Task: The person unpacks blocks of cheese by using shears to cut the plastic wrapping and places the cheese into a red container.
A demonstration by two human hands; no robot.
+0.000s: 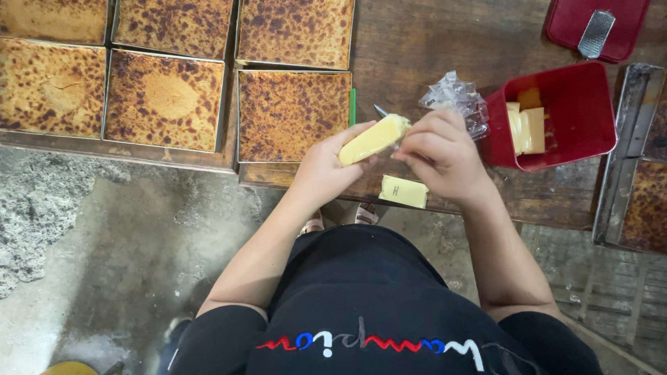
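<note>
Butter block (374,139), pale yellow and oblong, sits tilted in the left hand (326,167), above the near edge of the worktop (417,48). The left fingers are curled closed round its lower end, thumb beneath. The right hand (441,156) meets the block's upper end, its fingers pinched together on the thin wrapping there; how firmly they grip cannot be told.

By size, the dark wooden worktop comes first, filling the upper part of the view. On its left half lie square trays of browned, dark-speckled cake (295,114), set edge to edge in two rows; the nearest tray lies just beside the left hand. At the far right stands another metal tray (636,156) with a similar browned cake, partly cut off by the picture's edge. Between it and the right hand sits a red plastic tub (577,118) with more yellow butter pieces (526,128) inside. A red lid (573,21) lies behind the tub, with a small metal grater (596,33) on it. Crumpled clear wrapping (455,97) lies against the tub's left wall, just behind the right hand. A second, smaller yellow piece (404,191) lies flat on the worktop edge below both hands. A thin knife tip (381,110) shows just behind the held block.
</note>
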